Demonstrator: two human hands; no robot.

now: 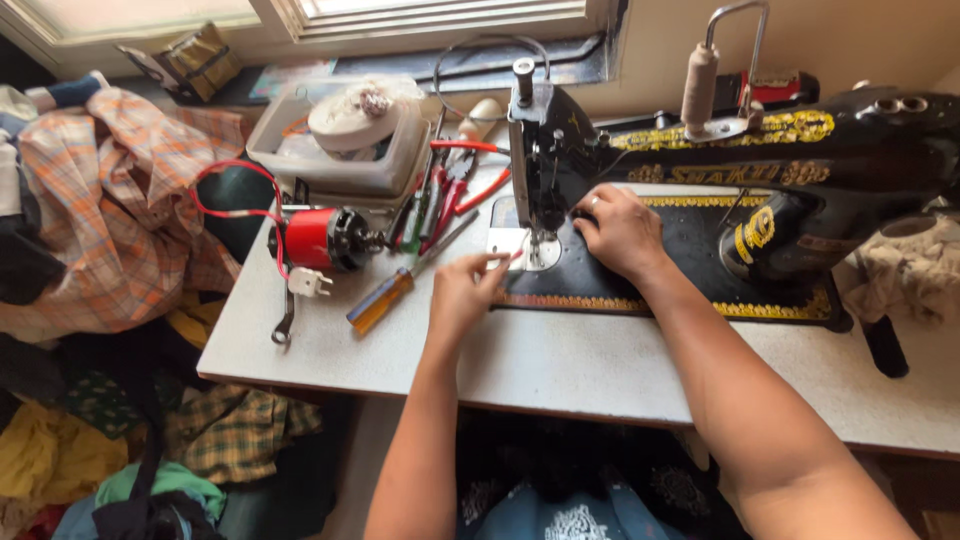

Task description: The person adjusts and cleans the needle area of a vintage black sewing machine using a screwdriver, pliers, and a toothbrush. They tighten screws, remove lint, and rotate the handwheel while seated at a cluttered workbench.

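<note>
A black sewing machine (800,160) with gold ornament stands on a pale speckled table (600,370). My left hand (462,293) is at the machine bed's left edge, fingers pinched close to the silver needle plate (508,242); something small and reddish shows at the fingertips, too small to identify. My right hand (622,232), with a ring on one finger, rests on the black bed just right of the needle and presser foot (540,235). A spool of beige thread (699,85) stands upright on top of the machine.
Left of the machine lie an amber-handled screwdriver (380,300), red-handled pliers (470,185), a wrench (284,325) and a red motor (320,238) with a red cable and white plug. A plastic tub (340,150) sits behind. Checked cloth (120,200) is piled at left.
</note>
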